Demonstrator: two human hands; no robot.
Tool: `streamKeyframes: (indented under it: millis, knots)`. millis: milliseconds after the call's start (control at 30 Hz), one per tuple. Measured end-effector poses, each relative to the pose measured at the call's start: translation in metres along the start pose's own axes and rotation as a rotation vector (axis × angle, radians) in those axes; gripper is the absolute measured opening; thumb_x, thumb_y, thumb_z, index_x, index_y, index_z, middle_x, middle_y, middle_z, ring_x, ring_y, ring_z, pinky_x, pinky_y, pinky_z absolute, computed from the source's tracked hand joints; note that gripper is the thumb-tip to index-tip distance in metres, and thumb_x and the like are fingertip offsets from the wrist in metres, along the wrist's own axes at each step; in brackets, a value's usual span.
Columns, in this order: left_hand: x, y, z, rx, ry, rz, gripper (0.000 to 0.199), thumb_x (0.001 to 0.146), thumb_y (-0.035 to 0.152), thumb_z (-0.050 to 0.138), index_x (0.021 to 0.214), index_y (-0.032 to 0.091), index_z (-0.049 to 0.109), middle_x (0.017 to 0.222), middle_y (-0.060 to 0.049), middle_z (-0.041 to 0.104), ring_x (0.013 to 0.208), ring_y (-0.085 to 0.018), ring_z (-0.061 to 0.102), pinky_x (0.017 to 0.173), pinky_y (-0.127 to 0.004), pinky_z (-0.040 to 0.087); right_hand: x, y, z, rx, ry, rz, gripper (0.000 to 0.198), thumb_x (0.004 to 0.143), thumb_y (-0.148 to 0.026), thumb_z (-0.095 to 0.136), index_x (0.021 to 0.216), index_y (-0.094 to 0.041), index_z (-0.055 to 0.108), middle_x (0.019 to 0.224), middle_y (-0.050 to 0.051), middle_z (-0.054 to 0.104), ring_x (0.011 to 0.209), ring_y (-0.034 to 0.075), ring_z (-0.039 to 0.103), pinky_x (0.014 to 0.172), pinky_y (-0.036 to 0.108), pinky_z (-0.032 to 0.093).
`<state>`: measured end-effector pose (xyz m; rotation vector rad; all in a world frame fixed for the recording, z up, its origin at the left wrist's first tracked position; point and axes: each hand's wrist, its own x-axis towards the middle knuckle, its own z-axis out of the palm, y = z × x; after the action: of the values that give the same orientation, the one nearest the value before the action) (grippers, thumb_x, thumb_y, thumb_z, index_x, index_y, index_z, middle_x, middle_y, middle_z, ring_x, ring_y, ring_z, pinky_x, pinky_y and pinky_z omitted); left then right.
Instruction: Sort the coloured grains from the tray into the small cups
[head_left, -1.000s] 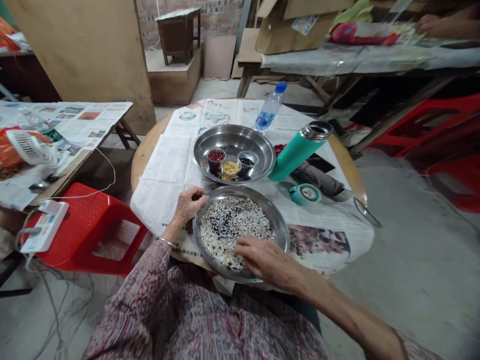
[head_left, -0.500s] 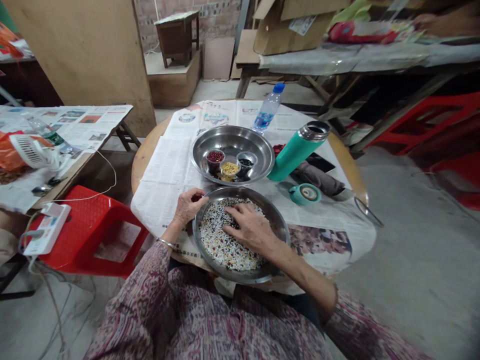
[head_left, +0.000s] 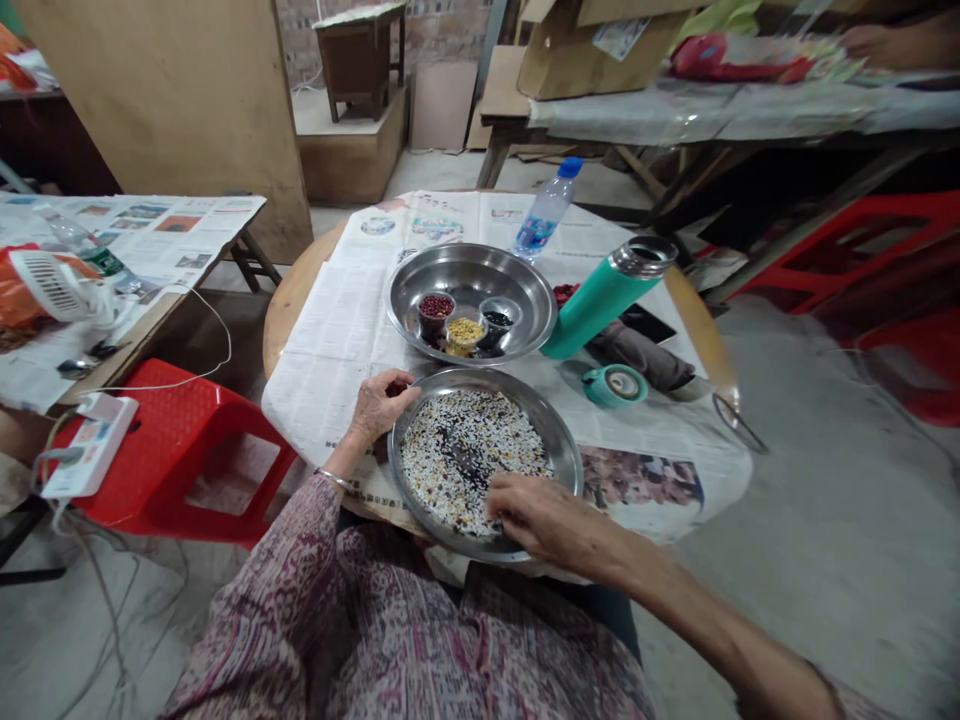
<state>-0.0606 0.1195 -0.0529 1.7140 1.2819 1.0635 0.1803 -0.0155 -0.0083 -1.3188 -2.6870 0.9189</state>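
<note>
A round steel pan (head_left: 568, 440) near my lap holds a spread of white, black, yellow and dark red grains (head_left: 480, 425). At its upper left rim is my left hand (head_left: 381, 408), its fingers curled and its thumb against the edge. My right hand (head_left: 529, 510) is down in the right near part of the grains, fingers bent together; what lies between the fingertips is hidden. Behind stands a steel basin (head_left: 480, 265) holding a cup of dark red beans (head_left: 436, 308), a cup of yellow beans (head_left: 464, 333) and a cup of black beans (head_left: 499, 318).
Newspaper (head_left: 322, 340) covers the round table. A green flask (head_left: 604, 305) without its lid leans right of the basin, with a green lid (head_left: 616, 385) nearby. Behind stands a water bottle (head_left: 547, 212). A red stool (head_left: 180, 450) carries a power strip (head_left: 94, 445) at left.
My right hand has moved from the middle of the grains toward the near right, its fingers drawing together. A darker patch shows where it was. My left hand stays at the rim.
</note>
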Motion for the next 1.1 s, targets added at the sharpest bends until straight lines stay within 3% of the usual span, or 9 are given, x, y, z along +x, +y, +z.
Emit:
streamKeyframes:
  millis: [133, 367, 433, 533, 600, 767, 900, 1033, 1100]
  knots:
    - [0.000, 0.001, 0.000, -0.008, 0.009, -0.006, 0.010, 0.077, 0.025, 0.069, 0.081, 0.016, 0.071, 0.068, 0.001, 0.065, 0.063, -0.011, 0.056, 0.063, -0.023, 0.045, -0.005, -0.003, 0.004, -0.054, 0.005, -0.065, 0.022, 0.087, -0.005, 0.050, 0.085, -0.019, 0.066, 0.091, 0.005, 0.067, 0.089, 0.017, 0.061, 0.078, 0.028, 0.047]
    - [-0.001, 0.001, 0.000, -0.016, 0.007, -0.013, 0.011, 0.076, 0.026, 0.069, 0.082, 0.016, 0.071, 0.069, 0.001, 0.065, 0.063, -0.011, 0.056, 0.063, -0.023, 0.045, 0.030, 0.002, 0.002, -0.224, 0.337, 0.109, 0.029, 0.091, -0.008, 0.048, 0.112, -0.017, 0.064, 0.113, 0.013, 0.063, 0.108, 0.025, 0.057, 0.087, 0.038, 0.052]
    - [-0.001, 0.000, 0.000, -0.020, 0.006, -0.013, 0.011, 0.076, 0.026, 0.069, 0.082, 0.016, 0.071, 0.069, 0.001, 0.066, 0.063, -0.011, 0.056, 0.063, -0.023, 0.045, 0.037, -0.010, 0.003, -0.191, 0.347, 0.012, 0.027, 0.092, -0.012, 0.050, 0.114, -0.018, 0.063, 0.117, 0.012, 0.062, 0.111, 0.025, 0.055, 0.090, 0.040, 0.051]
    - [0.000, 0.001, 0.000, -0.014, 0.004, -0.013, 0.011, 0.077, 0.026, 0.069, 0.082, 0.016, 0.071, 0.069, 0.001, 0.066, 0.063, -0.011, 0.056, 0.063, -0.023, 0.045, 0.046, -0.031, 0.007, -0.188, 0.244, -0.197, 0.022, 0.094, -0.018, 0.052, 0.112, -0.020, 0.064, 0.120, 0.010, 0.061, 0.111, 0.024, 0.052, 0.089, 0.039, 0.051]
    - [0.000, 0.001, 0.000, -0.008, 0.008, -0.012, 0.010, 0.077, 0.025, 0.069, 0.082, 0.016, 0.071, 0.069, 0.001, 0.066, 0.062, -0.011, 0.056, 0.062, -0.023, 0.045, 0.052, -0.035, 0.008, -0.226, 0.199, -0.250, 0.018, 0.093, -0.018, 0.053, 0.106, -0.019, 0.065, 0.118, 0.010, 0.061, 0.109, 0.024, 0.052, 0.088, 0.038, 0.049]
    - [-0.001, 0.002, 0.000, 0.004, 0.011, -0.004, 0.010, 0.076, 0.025, 0.070, 0.082, 0.017, 0.071, 0.070, 0.001, 0.067, 0.063, -0.012, 0.056, 0.062, -0.023, 0.046, 0.054, 0.003, -0.005, -0.358, 0.297, 0.035, 0.018, 0.089, -0.008, 0.050, 0.094, -0.016, 0.066, 0.101, 0.013, 0.063, 0.098, 0.026, 0.054, 0.084, 0.038, 0.047]
    - [-0.001, 0.001, 0.001, -0.009, 0.009, -0.005, 0.010, 0.076, 0.025, 0.070, 0.082, 0.017, 0.071, 0.068, 0.002, 0.065, 0.062, -0.011, 0.056, 0.062, -0.023, 0.045, 0.044, 0.033, -0.016, -0.351, 0.448, 0.252, 0.023, 0.092, -0.012, 0.046, 0.104, -0.016, 0.065, 0.103, 0.013, 0.063, 0.103, 0.027, 0.055, 0.087, 0.037, 0.047]
    - [0.000, 0.000, 0.001, -0.012, 0.010, -0.001, 0.009, 0.076, 0.024, 0.070, 0.081, 0.017, 0.071, 0.066, 0.002, 0.063, 0.061, -0.011, 0.055, 0.061, -0.022, 0.044, 0.047, 0.026, -0.010, -0.295, 0.493, 0.276, 0.030, 0.094, -0.029, 0.053, 0.119, -0.014, 0.061, 0.116, 0.016, 0.061, 0.110, 0.030, 0.054, 0.091, 0.041, 0.047]
    - [0.000, 0.000, 0.000, -0.011, 0.008, -0.001, 0.009, 0.076, 0.024, 0.070, 0.082, 0.017, 0.071, 0.066, 0.002, 0.064, 0.061, -0.011, 0.055, 0.061, -0.023, 0.045, 0.054, 0.016, -0.004, -0.207, 0.450, 0.220, 0.027, 0.092, -0.027, 0.055, 0.115, -0.016, 0.063, 0.114, 0.014, 0.061, 0.105, 0.027, 0.056, 0.089, 0.039, 0.047]
